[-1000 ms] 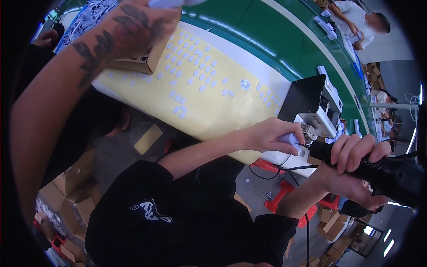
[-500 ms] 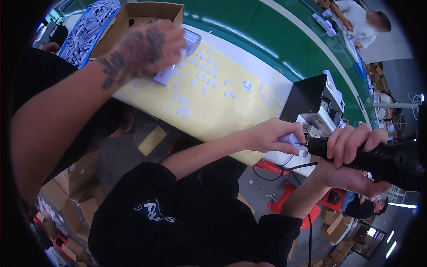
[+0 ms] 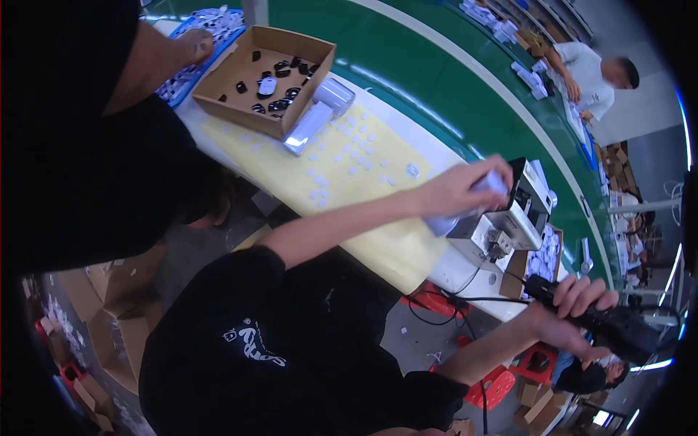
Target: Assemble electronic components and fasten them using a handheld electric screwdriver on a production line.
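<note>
Lilac-white and blurred, a pale piece (image 3: 492,183) sat in the left hand (image 3: 465,190) of the person whose head camera I watched from afar; fingers and thumb were closed around it. One rounded end showed at the fingertips and another pale patch below the palm, so I judged its long axis to run from lower left to upper right, though blur kept me from being sure. The right hand (image 3: 558,327) was wrapped around a black hand tool (image 3: 614,323), its narrow end aimed up and leftward. From that end, the piece lay up and to the left, well apart; the left hand, holding it, was the nearer. Between the two hands stood a black-and-white machine (image 3: 520,225), with the left hand just beside it and the tool below it to the right. Farther left, a yellow sheet (image 3: 392,254) bore small white ovals (image 3: 352,138), and a cardboard box (image 3: 218,76) held black parts (image 3: 280,104).
</note>
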A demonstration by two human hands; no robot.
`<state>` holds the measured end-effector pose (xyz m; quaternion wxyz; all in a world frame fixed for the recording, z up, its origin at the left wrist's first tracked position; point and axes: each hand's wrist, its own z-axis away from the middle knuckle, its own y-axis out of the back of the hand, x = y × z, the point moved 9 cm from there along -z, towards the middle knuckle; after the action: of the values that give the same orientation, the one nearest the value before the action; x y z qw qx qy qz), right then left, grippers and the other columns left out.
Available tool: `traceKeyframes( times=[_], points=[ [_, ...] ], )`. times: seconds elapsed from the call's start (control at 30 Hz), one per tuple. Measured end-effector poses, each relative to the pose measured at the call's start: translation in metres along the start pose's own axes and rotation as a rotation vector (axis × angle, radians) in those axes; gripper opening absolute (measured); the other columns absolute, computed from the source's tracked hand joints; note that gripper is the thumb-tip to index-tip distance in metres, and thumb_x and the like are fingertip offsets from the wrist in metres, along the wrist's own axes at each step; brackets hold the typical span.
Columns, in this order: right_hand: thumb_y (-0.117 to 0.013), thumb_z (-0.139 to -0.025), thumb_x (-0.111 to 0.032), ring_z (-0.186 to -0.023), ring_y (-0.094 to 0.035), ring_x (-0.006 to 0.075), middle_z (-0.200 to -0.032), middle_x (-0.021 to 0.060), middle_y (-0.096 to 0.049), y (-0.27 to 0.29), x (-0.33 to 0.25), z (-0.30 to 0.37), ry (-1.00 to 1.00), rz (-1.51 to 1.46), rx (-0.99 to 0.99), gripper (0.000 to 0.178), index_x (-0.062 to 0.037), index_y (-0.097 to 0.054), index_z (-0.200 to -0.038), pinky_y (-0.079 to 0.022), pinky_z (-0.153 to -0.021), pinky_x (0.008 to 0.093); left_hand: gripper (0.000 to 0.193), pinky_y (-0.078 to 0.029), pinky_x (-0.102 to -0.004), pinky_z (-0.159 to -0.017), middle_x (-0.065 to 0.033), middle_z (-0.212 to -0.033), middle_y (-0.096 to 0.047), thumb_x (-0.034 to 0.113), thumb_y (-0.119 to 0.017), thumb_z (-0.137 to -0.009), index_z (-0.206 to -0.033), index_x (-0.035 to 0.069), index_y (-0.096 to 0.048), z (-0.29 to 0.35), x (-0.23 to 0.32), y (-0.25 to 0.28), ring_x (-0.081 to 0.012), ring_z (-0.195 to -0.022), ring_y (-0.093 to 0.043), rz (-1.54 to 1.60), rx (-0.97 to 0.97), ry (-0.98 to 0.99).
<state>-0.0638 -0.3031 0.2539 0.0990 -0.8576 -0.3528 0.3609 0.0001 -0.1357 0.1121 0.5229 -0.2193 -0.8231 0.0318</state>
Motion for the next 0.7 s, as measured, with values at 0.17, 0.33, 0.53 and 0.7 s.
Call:
traceKeyframes(
  times=[0.17,0.33,0.53,0.7],
  points=[
    [-0.043,-0.077,-0.071,-0.039,-0.035,0.0081,-0.056,0.0014,-0.036,0.062,-0.038,0.023,0.092,0.5,0.308,0.063,-0.0074,-0.039,-0.08,-0.023,-0.034,0.0203,0.042,-0.048,-0.0284,-0.071,-0.0095,-0.088,-0.057,0.021,-0.059,-0.086,-0.116,0.002,-0.038,-0.099,-0.025,0.083,-0.0125,-0.078,-0.058,-0.321,0.179,-0.071],
    [-0.041,-0.084,-0.064,-0.04,-0.034,0.0082,-0.057,0.001,-0.036,0.089,-0.021,0.024,0.033,0.462,0.331,0.057,-0.0069,-0.042,-0.084,-0.026,-0.035,0.0207,0.064,-0.047,-0.0357,-0.08,-0.0172,-0.1,-0.055,0.036,-0.067,-0.078,-0.119,-0.002,-0.035,-0.131,-0.051,0.231,-0.0228,-0.093,-0.057,-0.711,0.538,-0.086],
    [-0.06,-0.085,-0.035,-0.042,-0.037,0.0085,-0.058,0.0006,-0.044,0.183,-0.061,0.056,-0.037,0.992,0.592,0.033,-0.005,-0.049,-0.08,-0.029,-0.04,0.0213,0.053,-0.043,-0.0411,-0.087,-0.0158,-0.112,-0.053,0.035,-0.067,-0.074,-0.11,0.0,-0.052,-0.077,0.011,0.145,-0.0327,-0.109,-0.047,-1.678,0.256,0.023],
    [-0.071,-0.078,-0.02,-0.044,-0.043,0.0086,-0.056,0.0004,-0.047,0.231,-0.066,0.066,-0.345,1.5,0.587,0.025,-0.0006,-0.056,-0.079,-0.033,-0.042,0.0238,0.045,-0.037,-0.0398,-0.091,-0.0133,-0.112,-0.05,0.024,-0.065,-0.078,-0.114,0.002,-0.05,0.088,0.103,0.092,-0.0282,-0.11,-0.044,-1.587,0.449,0.027]
  ],
)
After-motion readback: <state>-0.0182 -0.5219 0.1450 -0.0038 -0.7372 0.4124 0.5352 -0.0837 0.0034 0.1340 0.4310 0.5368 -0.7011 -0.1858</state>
